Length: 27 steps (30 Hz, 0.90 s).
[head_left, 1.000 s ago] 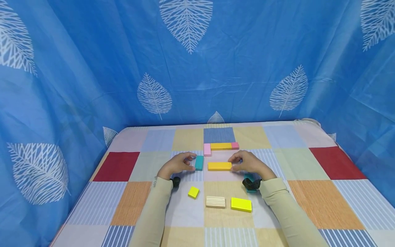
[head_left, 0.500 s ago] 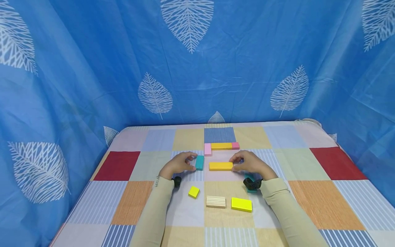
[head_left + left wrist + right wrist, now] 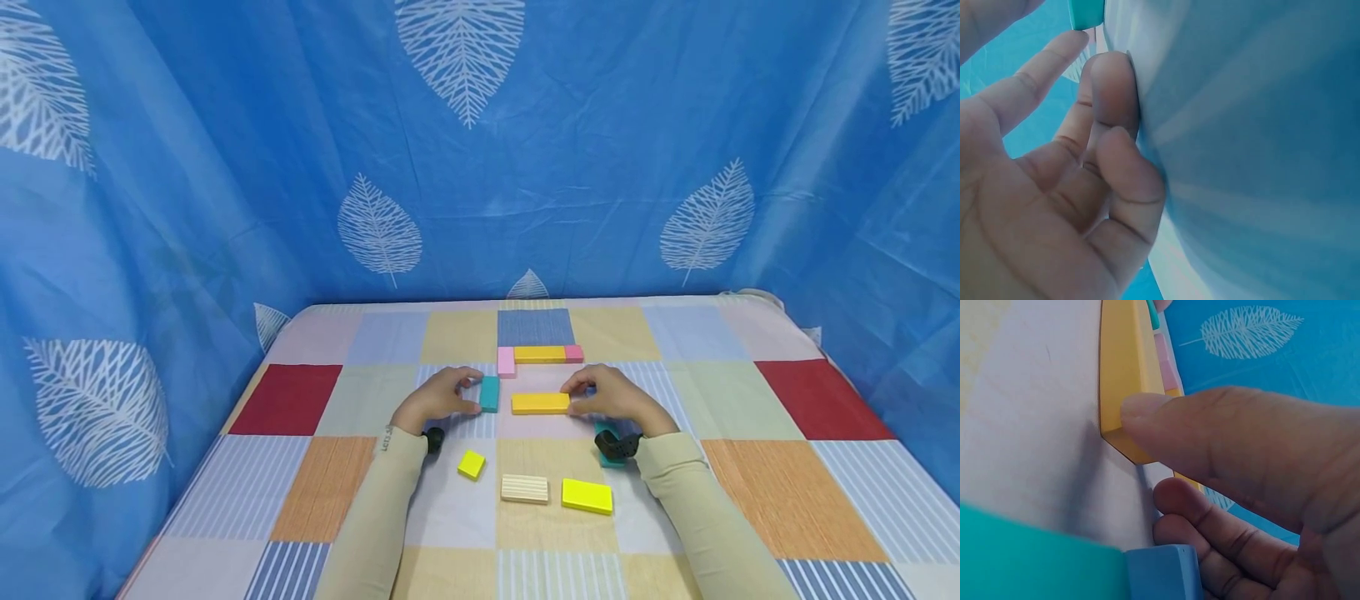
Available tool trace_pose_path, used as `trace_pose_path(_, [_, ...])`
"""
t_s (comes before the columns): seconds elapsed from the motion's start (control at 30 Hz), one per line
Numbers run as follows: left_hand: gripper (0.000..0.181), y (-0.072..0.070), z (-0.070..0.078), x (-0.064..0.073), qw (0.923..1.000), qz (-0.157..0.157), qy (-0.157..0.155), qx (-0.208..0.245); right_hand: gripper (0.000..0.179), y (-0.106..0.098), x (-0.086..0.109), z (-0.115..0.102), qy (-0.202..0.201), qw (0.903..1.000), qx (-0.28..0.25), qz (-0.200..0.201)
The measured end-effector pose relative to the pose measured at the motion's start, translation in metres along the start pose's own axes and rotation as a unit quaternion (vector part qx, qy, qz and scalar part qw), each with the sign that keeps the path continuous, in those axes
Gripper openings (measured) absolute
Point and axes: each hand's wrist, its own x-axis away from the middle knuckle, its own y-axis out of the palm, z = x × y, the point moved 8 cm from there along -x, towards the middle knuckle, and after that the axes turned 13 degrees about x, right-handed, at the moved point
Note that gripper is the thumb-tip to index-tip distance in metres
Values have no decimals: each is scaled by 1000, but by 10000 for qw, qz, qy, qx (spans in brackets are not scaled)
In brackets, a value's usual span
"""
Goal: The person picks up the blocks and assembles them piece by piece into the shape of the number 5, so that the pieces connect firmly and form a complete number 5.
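Observation:
My left hand (image 3: 438,398) pinches a teal block (image 3: 490,394) by its left side, thumb at the near end and index finger at the far end. In the left wrist view a fingertip touches the corner of that teal block (image 3: 1087,14), and other fingers curl against the cloth. The right hand (image 3: 611,396) holds the right end of a long orange block (image 3: 540,404) lying crosswise. In the right wrist view the thumb presses the end of this orange block (image 3: 1125,375); the index finger is hidden behind it. A narrow gap separates the two blocks.
Farther back, a pink block (image 3: 506,362), an orange block (image 3: 538,355) and a small pink block (image 3: 573,354) form a corner. Nearer lie a yellow square (image 3: 471,465), a ribbed wooden block (image 3: 524,489) and a yellow block (image 3: 587,496). Teal (image 3: 611,461) shows beneath the right wrist.
The teal and held orange blocks have shifted very slightly right with the hands. The view itself has also drifted a little; the other blocks stay put.

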Motion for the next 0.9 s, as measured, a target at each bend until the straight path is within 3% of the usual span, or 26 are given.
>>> trace_pose_path(0.6, [59,9,8,-5,9997,98,-5,-241,21,-3,1,4,-48,10000,-71,22])
trace_pose_path(0.9, [60,11,9,-5,9986,216,-266,-413,21,-2,1,3,-74,9999,-112,13])
